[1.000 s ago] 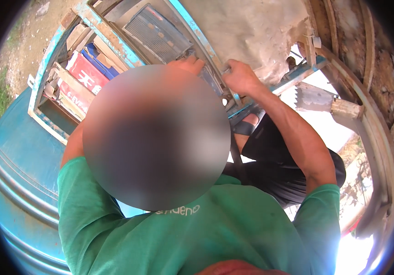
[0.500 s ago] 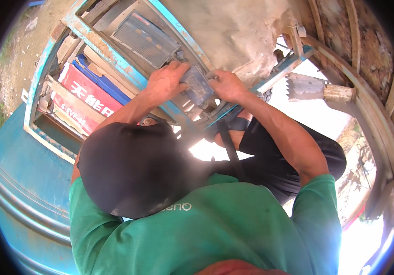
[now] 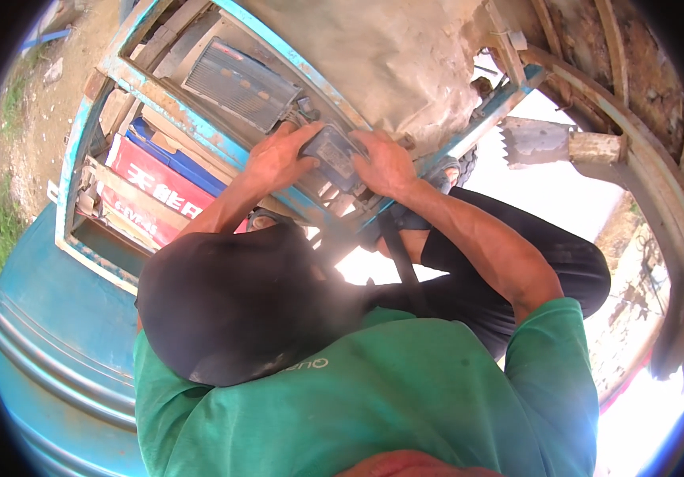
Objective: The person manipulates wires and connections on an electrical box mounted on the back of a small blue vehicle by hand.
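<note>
A small dark grey rectangular box (image 3: 334, 157) lies between my hands, at the edge of a blue-painted metal frame (image 3: 191, 103). My left hand (image 3: 280, 163) is closed on the box's left side, with its thumb along the near edge and its fingertips at the far corner. On the other side, my right hand (image 3: 387, 164) grips the box's right edge with thumb and fingers. Beyond my left fingers, a ribbed grey metal unit (image 3: 240, 83) sits inside the frame. Small connector-like parts (image 3: 304, 110) lie between that unit and the box. The box's underside is hidden.
Left in the frame are a red carton (image 3: 147, 179) and a blue one (image 3: 179, 155). A blue ribbed metal panel (image 3: 63, 318) stands at lower left. To the right, a saw-toothed metal piece (image 3: 536, 141) sticks out near curved beams. My dark cap (image 3: 238, 310) covers the middle.
My right-hand fingers have shifted to the box's upper right edge. The box remains between my hands, and the whole view has turned slightly.
</note>
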`<state>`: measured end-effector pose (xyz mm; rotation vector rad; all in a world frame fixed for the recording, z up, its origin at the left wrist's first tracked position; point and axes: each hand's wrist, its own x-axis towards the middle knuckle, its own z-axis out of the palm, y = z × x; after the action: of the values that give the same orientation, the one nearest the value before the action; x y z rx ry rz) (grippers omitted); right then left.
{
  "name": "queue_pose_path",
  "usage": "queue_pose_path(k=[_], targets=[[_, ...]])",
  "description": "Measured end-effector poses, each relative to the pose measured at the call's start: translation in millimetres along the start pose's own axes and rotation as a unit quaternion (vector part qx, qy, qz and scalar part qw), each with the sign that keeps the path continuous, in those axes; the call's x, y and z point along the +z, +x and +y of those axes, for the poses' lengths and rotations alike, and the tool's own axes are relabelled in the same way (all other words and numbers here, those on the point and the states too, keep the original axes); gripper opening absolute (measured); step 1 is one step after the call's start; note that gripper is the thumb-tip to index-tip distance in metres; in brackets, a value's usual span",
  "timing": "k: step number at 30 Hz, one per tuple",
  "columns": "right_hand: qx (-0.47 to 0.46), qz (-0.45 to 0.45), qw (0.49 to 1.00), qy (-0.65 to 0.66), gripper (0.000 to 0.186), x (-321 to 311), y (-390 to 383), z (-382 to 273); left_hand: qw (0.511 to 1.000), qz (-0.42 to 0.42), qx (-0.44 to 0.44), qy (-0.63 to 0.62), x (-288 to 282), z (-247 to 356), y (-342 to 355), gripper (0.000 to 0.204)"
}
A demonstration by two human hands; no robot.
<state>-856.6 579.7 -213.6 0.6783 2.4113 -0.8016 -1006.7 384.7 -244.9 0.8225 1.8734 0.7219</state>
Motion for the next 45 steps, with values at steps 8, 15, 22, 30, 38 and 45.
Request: queue_pose_path(k=[8,15,22,30,38,45], targets=[[-0.018,0.013,1.000,0.015,0.042,-0.9,9.8,0.8,0.998,0.037,-0.023,-0.053,11.0,-3.4,-0.9,0.058],[-0.009,0.010,0.999,0.048,0.041,0.8,36.2,7.0,0.989,0.041,-0.034,-0.141,7.8,-3.3,3.6,0.048],[-0.016,0.015,0.999,0.041,0.042,-1.3,30.0,-0.9,0.993,0.057,-0.003,-0.100,5.1,4.6,-4.4,0.051],[0.049,-0.086,0.987,0.128,0.048,-35.1,29.7,-12.7,0.893,-0.018,-0.048,-0.448,7.8,-2.8,1.2,0.047],[-0.058,-0.162,0.985,-0.025,0.098,-67.6,11.0,-15.6,0.883,-0.034,-0.048,-0.465,-8.3,0.3,13.0,0.051],[-0.060,-0.072,0.991,-0.096,0.094,-45.6,-7.4,-44.1,0.898,-0.066,-0.007,-0.435,-26.9,6.7,6.1,0.050]])
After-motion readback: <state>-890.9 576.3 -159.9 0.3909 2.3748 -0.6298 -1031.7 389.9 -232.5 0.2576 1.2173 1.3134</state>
